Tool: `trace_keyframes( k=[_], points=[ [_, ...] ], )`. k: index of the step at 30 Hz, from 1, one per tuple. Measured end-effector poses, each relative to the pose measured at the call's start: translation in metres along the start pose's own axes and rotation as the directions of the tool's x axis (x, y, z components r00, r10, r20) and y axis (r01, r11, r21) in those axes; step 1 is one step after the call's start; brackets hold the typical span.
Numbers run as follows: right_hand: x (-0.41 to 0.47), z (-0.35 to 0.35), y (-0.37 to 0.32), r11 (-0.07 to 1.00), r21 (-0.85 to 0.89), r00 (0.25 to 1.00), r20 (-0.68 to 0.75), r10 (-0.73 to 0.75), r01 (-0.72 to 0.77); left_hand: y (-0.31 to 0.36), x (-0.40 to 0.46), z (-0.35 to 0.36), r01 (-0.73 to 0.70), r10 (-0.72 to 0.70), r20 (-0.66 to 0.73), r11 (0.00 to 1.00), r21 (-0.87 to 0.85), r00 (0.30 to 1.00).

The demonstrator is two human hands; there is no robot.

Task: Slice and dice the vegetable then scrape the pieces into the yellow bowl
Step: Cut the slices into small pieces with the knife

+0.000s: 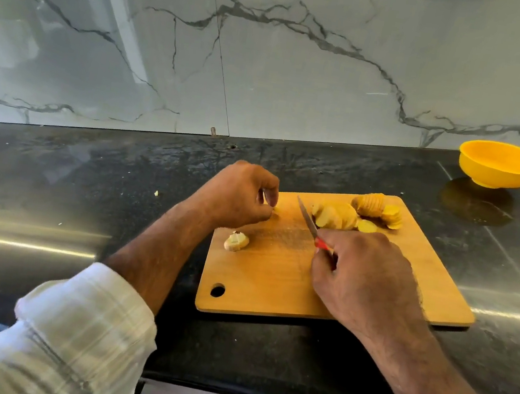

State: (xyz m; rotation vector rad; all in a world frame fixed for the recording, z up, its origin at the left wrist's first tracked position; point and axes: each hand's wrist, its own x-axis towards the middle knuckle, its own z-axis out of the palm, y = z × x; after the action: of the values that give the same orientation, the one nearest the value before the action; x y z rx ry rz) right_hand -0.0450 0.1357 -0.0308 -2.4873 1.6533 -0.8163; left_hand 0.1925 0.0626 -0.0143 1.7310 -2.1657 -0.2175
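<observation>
- Nearest, the wooden cutting board [273, 285] lies close to the black counter's [51, 201] front edge, its near half bare.
- Right hand [364, 278] over the board, fist closed round one red-handled knife [309, 225], blade angled toward the far-left corner.
- Left hand [242, 194] at the board's far-left edge, fingertips curled together; whether it pinches a piece, can't tell.
- One cut end piece [236, 241] on the board's left side.
- Sliced potato [358, 212] in two clusters along the board's far edge.
- One yellow bowl [503, 166], well beyond the board's far-right corner, open counter between.
</observation>
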Motion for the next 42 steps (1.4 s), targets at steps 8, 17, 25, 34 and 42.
trace_keyframes(
  k=[8,17,25,34,42],
  points=[
    [0.006,0.005,-0.007,0.997,-0.079,0.994,0.106,0.014,-0.005,-0.007,-0.010,-0.003,-0.024,0.036,0.113,0.994,-0.105,0.993],
    [0.011,0.006,-0.012,0.995,-0.103,0.986,0.161,0.028,-0.012,-0.006,-0.007,0.009,0.005,0.002,0.066,0.995,-0.097,0.998],
    [0.008,0.005,-0.007,0.995,-0.063,0.980,0.175,0.090,-0.081,0.001,-0.008,0.009,0.031,-0.026,0.074,0.997,-0.068,0.997],
    [0.005,0.003,-0.007,0.999,-0.029,0.984,0.174,0.030,-0.026,-0.003,-0.007,0.009,0.063,-0.056,0.086,0.995,-0.082,0.995],
    [0.005,0.009,-0.010,0.999,-0.041,0.990,0.141,0.025,-0.019,0.002,-0.007,0.011,0.007,-0.002,0.042,0.995,-0.101,0.999]
  ],
)
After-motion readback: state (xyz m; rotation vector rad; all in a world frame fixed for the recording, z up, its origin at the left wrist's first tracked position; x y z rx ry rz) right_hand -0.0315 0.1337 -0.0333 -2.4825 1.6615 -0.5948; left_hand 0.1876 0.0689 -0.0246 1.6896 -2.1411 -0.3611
